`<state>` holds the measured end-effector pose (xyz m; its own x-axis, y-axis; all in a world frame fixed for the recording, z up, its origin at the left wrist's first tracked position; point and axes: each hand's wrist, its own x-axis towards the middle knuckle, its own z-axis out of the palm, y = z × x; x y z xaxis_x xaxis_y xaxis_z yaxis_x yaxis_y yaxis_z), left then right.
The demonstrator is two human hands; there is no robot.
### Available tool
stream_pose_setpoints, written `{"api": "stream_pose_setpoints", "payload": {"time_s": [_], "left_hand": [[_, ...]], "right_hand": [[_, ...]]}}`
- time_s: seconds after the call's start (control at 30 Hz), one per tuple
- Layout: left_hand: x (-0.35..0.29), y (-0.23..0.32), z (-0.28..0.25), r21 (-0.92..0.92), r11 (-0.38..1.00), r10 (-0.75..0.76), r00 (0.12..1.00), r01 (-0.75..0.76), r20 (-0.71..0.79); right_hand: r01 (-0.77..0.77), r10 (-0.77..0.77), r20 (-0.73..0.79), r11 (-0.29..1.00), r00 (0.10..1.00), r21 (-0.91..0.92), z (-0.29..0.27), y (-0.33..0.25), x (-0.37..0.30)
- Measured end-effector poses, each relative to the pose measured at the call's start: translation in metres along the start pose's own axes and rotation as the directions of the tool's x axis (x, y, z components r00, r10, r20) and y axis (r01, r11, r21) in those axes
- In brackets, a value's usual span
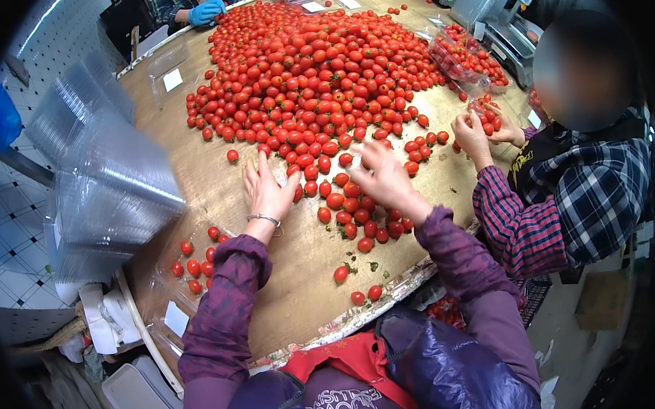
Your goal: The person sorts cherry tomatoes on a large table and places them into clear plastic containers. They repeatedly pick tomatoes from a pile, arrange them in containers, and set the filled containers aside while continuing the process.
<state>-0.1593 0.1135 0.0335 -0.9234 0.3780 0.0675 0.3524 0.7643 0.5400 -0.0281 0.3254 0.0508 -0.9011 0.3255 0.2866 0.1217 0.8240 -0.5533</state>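
A big heap of red cherry tomatoes (319, 62) covers the middle and far part of the wooden table. At its near left edge is my left hand (269, 191), fingers spread and reaching forward, with tomatoes against the fingertips and thumb. My right hand (387, 177), slightly smeared, hovers over the near edge with its fingers apart, beside a single tomato (346, 160). Between and below my hands lies a looser group of tomatoes (354, 203). Nothing visible is held in either hand. Left of my left forearm, a clear plastic tray (168, 270) contains several tomatoes.
Tall stacks of clear plastic trays (112, 180) stand at the left. A co-worker's hands (477, 135) hold tomatoes at the right, near a filled clear box (457, 58) and a scale (509, 47). Another person's blue glove (205, 11) rests at the far edge. Leafy scraps dot the wooden tabletop (296, 304).
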Motion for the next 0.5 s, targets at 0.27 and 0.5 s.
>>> {"api": "stream_pose_setpoints", "payload": {"time_s": [0.27, 0.5], "left_hand": [[0.033, 0.008, 0.046, -0.075, 0.995, 0.049, 0.972, -0.068, -0.228], [0.050, 0.044, 0.041, 0.053, 0.988, 0.146, 0.988, -0.143, -0.052]], "right_hand": [[-0.382, 0.361, -0.358, 0.924, 0.861, 0.014, -0.003, 0.106, 0.147], [-0.242, 0.189, -0.224, 0.941, 0.956, -0.238, 0.031, 0.045, 0.126]]}}
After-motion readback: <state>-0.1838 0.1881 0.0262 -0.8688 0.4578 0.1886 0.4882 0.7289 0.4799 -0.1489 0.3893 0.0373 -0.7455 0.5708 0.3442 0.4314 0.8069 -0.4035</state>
